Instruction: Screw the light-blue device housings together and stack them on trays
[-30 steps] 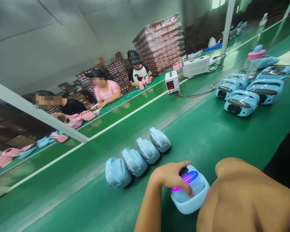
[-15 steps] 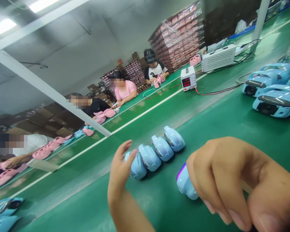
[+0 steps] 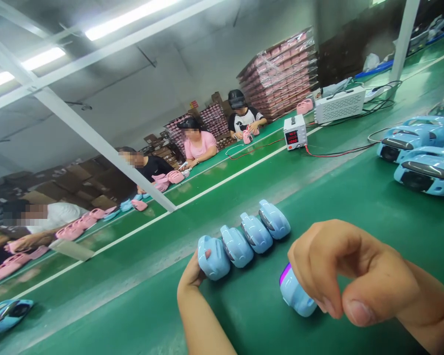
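Observation:
My left hand grips the nearest of several pale blue toy car shells lined up in a row on the green conveyor belt; a fingertip shows over its top. My right hand is closed over another blue toy car with a purple-lit strip, standing near the belt's front edge. Its fingers curl down over the toy's right side, thumb pressed to forefinger.
More blue toy cars sit at the right. A small power supply with red digits, a white box unit and cables lie farther along. Several seated people handle pink toys across the belt. Another blue car lies far left.
My left hand, raised and open half a second ago, has come down and closed on the end car of the row. My right hand keeps hold of the lit car.

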`<control>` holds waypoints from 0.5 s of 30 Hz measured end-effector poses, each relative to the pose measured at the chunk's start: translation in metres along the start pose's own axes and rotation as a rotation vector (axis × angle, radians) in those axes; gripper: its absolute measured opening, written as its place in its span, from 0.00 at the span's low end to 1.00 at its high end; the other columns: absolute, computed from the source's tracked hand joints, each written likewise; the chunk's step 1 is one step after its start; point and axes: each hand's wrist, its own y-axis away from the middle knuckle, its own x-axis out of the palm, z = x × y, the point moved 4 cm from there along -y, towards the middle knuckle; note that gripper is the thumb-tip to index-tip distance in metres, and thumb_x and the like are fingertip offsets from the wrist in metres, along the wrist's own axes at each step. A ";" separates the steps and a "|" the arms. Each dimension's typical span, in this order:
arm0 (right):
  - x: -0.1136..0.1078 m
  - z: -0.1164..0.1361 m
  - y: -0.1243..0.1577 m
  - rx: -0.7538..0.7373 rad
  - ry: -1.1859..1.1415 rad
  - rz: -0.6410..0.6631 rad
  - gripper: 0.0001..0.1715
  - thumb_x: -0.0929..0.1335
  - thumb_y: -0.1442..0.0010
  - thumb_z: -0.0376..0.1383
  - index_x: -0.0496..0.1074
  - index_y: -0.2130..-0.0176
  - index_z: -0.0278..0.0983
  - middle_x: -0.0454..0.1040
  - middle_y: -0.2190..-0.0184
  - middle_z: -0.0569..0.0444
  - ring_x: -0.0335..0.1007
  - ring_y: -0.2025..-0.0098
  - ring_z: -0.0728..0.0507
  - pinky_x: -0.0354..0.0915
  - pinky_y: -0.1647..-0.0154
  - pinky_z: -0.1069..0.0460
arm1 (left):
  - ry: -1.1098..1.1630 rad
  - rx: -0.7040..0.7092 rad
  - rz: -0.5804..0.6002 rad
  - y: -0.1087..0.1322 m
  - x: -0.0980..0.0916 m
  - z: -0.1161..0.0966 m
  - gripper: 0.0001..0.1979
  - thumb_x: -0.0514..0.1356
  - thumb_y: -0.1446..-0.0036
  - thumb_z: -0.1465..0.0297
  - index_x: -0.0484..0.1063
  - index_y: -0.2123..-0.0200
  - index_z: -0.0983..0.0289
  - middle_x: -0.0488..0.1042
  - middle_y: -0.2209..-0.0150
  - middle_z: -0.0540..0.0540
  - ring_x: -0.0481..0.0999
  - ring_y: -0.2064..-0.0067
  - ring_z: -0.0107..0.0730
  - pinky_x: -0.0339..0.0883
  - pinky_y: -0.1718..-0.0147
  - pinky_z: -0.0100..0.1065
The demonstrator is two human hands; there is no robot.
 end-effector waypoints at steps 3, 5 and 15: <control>0.001 -0.003 0.002 0.032 0.050 0.016 0.08 0.70 0.46 0.36 0.71 0.74 0.36 0.69 0.80 0.56 0.66 0.74 0.49 0.64 0.71 0.55 | 0.237 0.117 -0.025 -0.007 -0.011 -0.008 0.11 0.66 0.60 0.68 0.74 0.68 0.59 0.78 0.69 0.50 0.77 0.67 0.40 0.70 0.61 0.42; 0.001 -0.005 0.002 0.023 0.083 0.014 0.05 0.70 0.45 0.37 0.71 0.73 0.39 0.69 0.80 0.57 0.67 0.74 0.49 0.64 0.72 0.55 | 0.383 0.213 -0.064 -0.009 -0.015 -0.019 0.11 0.65 0.60 0.62 0.74 0.70 0.58 0.78 0.69 0.50 0.77 0.64 0.41 0.69 0.58 0.45; -0.026 -0.059 -0.026 0.272 0.659 -0.303 0.08 0.67 0.46 0.36 0.69 0.64 0.35 0.72 0.66 0.50 0.68 0.64 0.46 0.67 0.64 0.51 | 0.778 0.615 0.349 0.051 0.092 -0.092 0.39 0.56 0.58 0.47 0.62 0.45 0.61 0.70 0.49 0.63 0.67 0.45 0.51 0.55 0.46 0.53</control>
